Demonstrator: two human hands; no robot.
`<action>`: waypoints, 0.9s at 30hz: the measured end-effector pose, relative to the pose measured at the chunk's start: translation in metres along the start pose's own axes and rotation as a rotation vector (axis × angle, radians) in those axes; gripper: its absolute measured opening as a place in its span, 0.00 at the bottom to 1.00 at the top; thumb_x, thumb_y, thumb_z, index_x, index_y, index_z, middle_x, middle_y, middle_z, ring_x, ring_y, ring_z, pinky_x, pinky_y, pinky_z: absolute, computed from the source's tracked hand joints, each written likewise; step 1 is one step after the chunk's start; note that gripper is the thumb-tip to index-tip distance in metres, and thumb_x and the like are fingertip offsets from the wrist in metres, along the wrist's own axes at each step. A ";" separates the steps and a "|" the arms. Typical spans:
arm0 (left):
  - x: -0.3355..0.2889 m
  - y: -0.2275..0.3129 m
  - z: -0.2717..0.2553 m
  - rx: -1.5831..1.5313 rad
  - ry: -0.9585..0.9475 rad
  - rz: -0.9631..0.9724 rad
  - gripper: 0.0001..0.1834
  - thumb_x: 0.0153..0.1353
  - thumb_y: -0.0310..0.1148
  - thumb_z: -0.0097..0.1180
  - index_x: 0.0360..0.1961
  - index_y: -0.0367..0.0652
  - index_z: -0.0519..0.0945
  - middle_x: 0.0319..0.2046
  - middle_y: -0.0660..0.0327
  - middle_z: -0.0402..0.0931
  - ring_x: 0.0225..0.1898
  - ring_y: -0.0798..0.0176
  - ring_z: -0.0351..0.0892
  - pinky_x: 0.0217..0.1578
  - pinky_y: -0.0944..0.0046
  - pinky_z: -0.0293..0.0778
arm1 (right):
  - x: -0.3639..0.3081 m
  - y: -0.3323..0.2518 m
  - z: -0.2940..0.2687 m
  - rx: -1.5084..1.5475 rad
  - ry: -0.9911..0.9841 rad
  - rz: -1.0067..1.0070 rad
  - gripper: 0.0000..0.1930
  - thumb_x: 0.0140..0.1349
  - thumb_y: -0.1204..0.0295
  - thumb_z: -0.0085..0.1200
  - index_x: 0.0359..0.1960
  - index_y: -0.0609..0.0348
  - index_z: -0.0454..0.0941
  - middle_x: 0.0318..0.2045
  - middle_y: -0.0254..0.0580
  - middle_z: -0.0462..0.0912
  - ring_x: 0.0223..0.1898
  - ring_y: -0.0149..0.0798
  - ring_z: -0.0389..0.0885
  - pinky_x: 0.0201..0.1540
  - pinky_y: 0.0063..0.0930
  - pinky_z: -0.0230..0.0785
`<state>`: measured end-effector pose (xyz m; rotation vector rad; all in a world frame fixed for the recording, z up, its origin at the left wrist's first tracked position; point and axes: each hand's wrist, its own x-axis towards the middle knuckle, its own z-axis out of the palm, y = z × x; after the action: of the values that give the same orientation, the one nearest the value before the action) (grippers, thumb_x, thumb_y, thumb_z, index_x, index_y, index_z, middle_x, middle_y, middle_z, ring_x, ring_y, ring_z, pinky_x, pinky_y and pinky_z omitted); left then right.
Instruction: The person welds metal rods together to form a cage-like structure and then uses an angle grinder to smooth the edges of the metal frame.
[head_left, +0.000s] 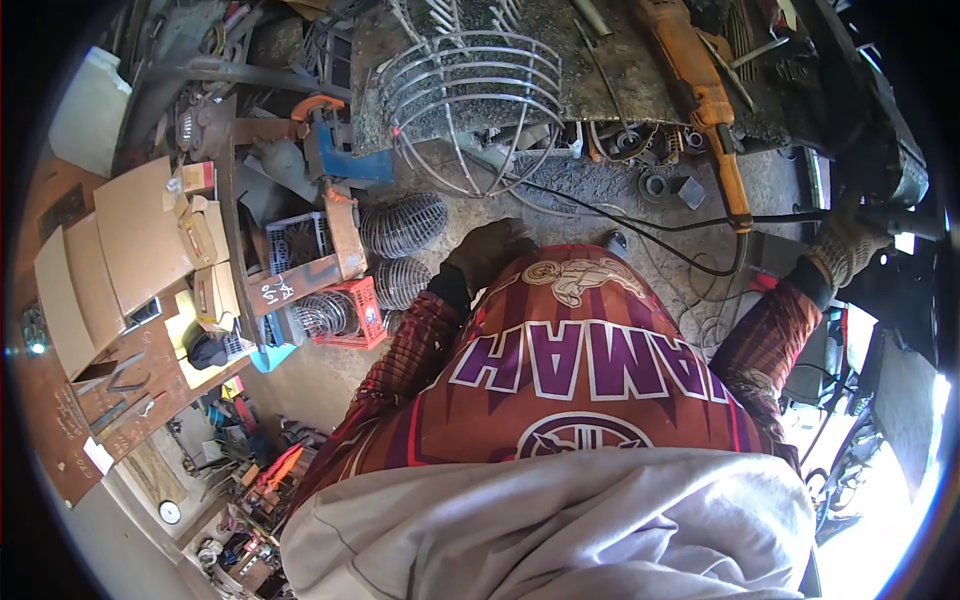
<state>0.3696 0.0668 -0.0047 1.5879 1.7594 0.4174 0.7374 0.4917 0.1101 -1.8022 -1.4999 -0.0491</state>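
My left hand point(488, 252), dark and in shadow, is low in front of my body at the edge of my patterned red shirt; its fingers are too dim to read. Just beyond it, a rounded cage of steel wire point(447, 97) juts over the near edge of the workbench point(610, 85). Off to the right, my right hand point(848, 246) wears a pale knit glove. Its fingers are curled at the lower end of a large dark object point(880, 150), whose kind I cannot make out. Between the hands, a long orange power tool point(692, 75) lies over the bench edge.
A black cable point(640, 228) crosses the floor area. Several wire coils or cages point(404, 222) are stacked to the left beside a red crate point(368, 312). Opened cardboard boxes point(140, 225) rest on a brown table point(60, 430). A blue metal piece point(350, 155) stands near the bench.
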 end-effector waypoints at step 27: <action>0.029 0.215 -0.124 -0.825 0.346 0.625 0.15 0.60 0.30 0.65 0.48 0.37 0.83 0.40 0.53 0.85 0.39 0.56 0.86 0.42 0.60 0.80 | -0.110 -0.023 -0.011 0.518 -0.321 -0.204 0.23 0.66 0.66 0.56 0.57 0.70 0.70 0.43 0.42 0.81 0.46 0.37 0.79 0.46 0.33 0.74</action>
<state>0.4399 0.1626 0.2151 1.4282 1.0064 1.5626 0.6891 0.3946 0.0766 -1.2774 -1.7194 0.5051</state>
